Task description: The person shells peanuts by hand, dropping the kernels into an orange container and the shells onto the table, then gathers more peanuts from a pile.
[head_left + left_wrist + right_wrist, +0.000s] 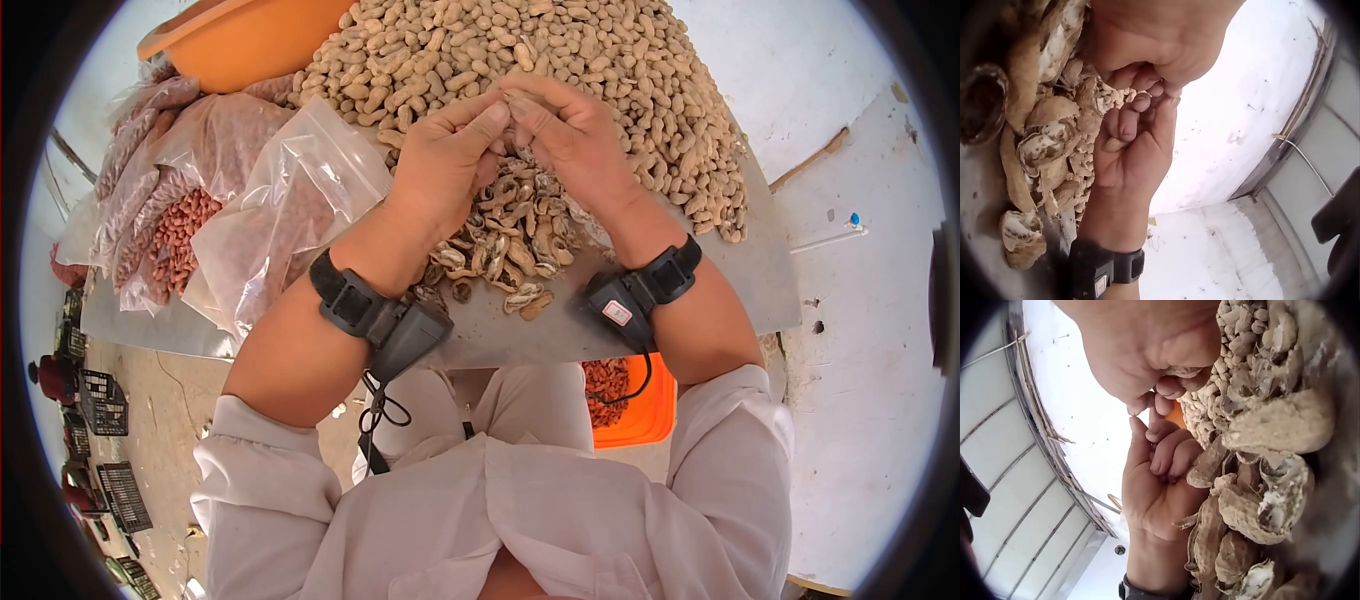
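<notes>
The right grip (pixel 580 140) curls round a peanut pod (pixel 1114 144), above opened shells (pixel 515 230) toward the near edge of the surface (pixel 490 342); I cannot tell whether the left grip (pixel 440 165) has hold of anything. The pod should be light, stiff but brittle, hardly slippery: best pinched across its seam, gently
</notes>
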`<state>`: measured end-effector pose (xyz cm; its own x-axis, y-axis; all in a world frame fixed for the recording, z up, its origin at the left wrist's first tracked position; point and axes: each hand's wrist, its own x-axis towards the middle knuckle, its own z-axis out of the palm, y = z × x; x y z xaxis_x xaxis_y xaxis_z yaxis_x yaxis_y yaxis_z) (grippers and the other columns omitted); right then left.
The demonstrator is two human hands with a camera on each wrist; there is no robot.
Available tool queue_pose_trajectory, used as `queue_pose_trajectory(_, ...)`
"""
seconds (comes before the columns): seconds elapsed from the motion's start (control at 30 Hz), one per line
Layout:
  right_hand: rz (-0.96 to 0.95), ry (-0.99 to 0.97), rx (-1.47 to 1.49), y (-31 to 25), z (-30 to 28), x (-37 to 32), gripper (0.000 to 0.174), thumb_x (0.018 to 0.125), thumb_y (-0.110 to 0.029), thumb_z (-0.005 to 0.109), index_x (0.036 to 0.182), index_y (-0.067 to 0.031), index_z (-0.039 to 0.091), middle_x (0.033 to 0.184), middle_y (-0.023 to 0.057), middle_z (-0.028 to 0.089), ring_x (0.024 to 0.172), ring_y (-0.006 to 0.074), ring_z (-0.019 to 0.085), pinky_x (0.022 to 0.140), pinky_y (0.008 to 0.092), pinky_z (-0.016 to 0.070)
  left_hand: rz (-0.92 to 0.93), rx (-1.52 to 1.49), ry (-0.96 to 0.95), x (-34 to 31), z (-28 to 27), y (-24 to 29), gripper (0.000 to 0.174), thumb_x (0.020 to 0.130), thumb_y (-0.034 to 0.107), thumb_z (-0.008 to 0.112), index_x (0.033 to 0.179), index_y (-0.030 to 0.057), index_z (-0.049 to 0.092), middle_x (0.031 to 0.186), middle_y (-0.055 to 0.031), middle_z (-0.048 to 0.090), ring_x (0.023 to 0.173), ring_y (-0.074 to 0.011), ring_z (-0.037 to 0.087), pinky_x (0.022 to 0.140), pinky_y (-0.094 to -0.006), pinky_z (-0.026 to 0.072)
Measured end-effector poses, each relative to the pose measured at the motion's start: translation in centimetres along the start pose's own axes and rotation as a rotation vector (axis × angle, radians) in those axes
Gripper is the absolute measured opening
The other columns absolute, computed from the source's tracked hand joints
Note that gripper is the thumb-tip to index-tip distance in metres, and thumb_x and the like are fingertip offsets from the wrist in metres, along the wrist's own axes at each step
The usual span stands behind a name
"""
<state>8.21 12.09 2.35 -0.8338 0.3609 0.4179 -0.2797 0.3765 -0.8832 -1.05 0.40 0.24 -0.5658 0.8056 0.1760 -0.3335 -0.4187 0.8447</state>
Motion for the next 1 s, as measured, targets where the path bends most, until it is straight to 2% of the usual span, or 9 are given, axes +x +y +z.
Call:
queue_pose_trajectory(0.1,-0.133,-0.037,-0.157,1.0,-0.1,0.1,0.032,0.085,-0.007,0.056,0.116,-0.0032,0.057,0.079,0.0009,0.060,0.070,0.0058,0.053,0.062,0.0206,0.0451,0.000,-0.021,-0.037,0.4,-0.7,-0.1,0.019,0.088,0.015,0.059,0.100,0.0004,0.063,0.071,0.0000,0.054,0.052,-0.0039,0.039,0.045,-0.0174,0.0299)
queue_pose_trajectory(0.2,-0.107,-0.195,-0.069,1.1,-0.2,0.2,0.035,0.087,-0.006,0.053,0.122,-0.0029,0.052,0.097,0.0032,0.062,0.078,0.0094,0.056,0.074,0.0240,0.0466,0.033,0.119,-0.014,0.5,-0.8,0.0,0.018,0.087,0.016,0.061,0.096,0.0005,0.063,0.071,-0.0008,0.056,0.052,-0.0046,0.040,0.045,-0.0177,0.0299)
queue_pose_trajectory(0.33,-0.090,-0.217,-0.074,-0.3,-0.2,-0.2,0.036,0.087,-0.004,0.051,0.123,-0.0038,0.051,0.087,0.0026,0.062,0.074,0.0076,0.055,0.066,0.0213,0.0449,0.082,0.196,-0.055,0.6,-1.2,0.2,0.016,0.087,0.016,0.060,0.093,0.0005,0.063,0.069,-0.0016,0.057,0.052,-0.0051,0.043,0.045,-0.0179,0.0311)
queue_pose_trajectory(0.5,-0.141,-0.123,-0.076,0.1,0.6,-0.6,0.033,0.088,-0.004,0.050,0.122,-0.0043,0.050,0.072,0.0020,0.059,0.060,0.0044,0.049,0.052,0.0176,0.0379,0.095,-0.050,-0.086,0.4,-0.6,-0.3,0.015,0.089,0.015,0.057,0.088,0.0005,0.061,0.069,-0.0018,0.057,0.053,-0.0047,0.044,0.046,-0.0180,0.0325)
queue_pose_trajectory(0.6,-0.154,-0.071,-0.033,0.6,1.2,-0.7,0.029,0.089,-0.005,0.050,0.118,-0.0043,0.048,0.070,0.0031,0.056,0.052,0.0039,0.042,0.046,0.0178,0.0341,0.078,-0.094,-0.064,0.2,-0.4,-0.1,0.015,0.090,0.015,0.055,0.087,0.0008,0.061,0.069,-0.0017,0.057,0.053,-0.0045,0.044,0.046,-0.0180,0.0325)
queue_pose_trajectory(0.7,-0.060,0.022,0.105,0.4,1.3,-0.6,0.025,0.086,-0.008,0.053,0.110,-0.0024,0.049,0.070,0.0050,0.060,0.057,0.0089,0.053,0.051,0.0216,0.0420,0.070,-0.101,-0.087,0.2,-0.6,0.0,0.016,0.091,0.014,0.054,0.087,0.0007,0.061,0.069,-0.0017,0.057,0.053,-0.0050,0.043,0.046,-0.0179,0.0324)
queue_pose_trajectory(0.83,0.062,-0.129,0.384,0.6,0.3,-0.2,0.021,0.089,-0.007,0.050,0.109,-0.0042,0.047,0.070,0.0067,0.057,0.050,0.0069,0.043,0.044,0.0193,0.0343,0.079,-0.094,-0.121,0.4,-0.8,-0.4,0.015,0.091,0.014,0.053,0.091,0.0008,0.060,0.067,0.0002,0.054,0.050,-0.0056,0.041,0.045,-0.0181,0.0316)
queue_pose_trajectory(0.9,0.118,-0.170,0.585,0.8,0.1,-0.2,0.021,0.089,-0.006,0.048,0.110,-0.0048,0.047,0.071,0.0072,0.056,0.048,0.0058,0.039,0.042,0.0187,0.0311,0.086,-0.102,0.024,0.4,-0.6,-0.5,0.016,0.092,0.015,0.052,0.095,0.0011,0.059,0.066,0.0007,0.051,0.049,-0.0058,0.039,0.044,-0.0185,0.0310)
queue_pose_trajectory(1.0,0.129,-0.141,0.535,0.8,-0.1,-0.2,0.026,0.092,-0.012,0.048,0.117,-0.0057,0.046,0.071,0.0052,0.052,0.048,0.0061,0.036,0.044,0.0182,0.0304,0.081,-0.062,0.183,0.5,-0.6,-0.1,0.018,0.093,0.017,0.052,0.101,0.0018,0.058,0.064,0.0013,0.048,0.048,-0.0060,0.038,0.042,-0.0190,0.0306)
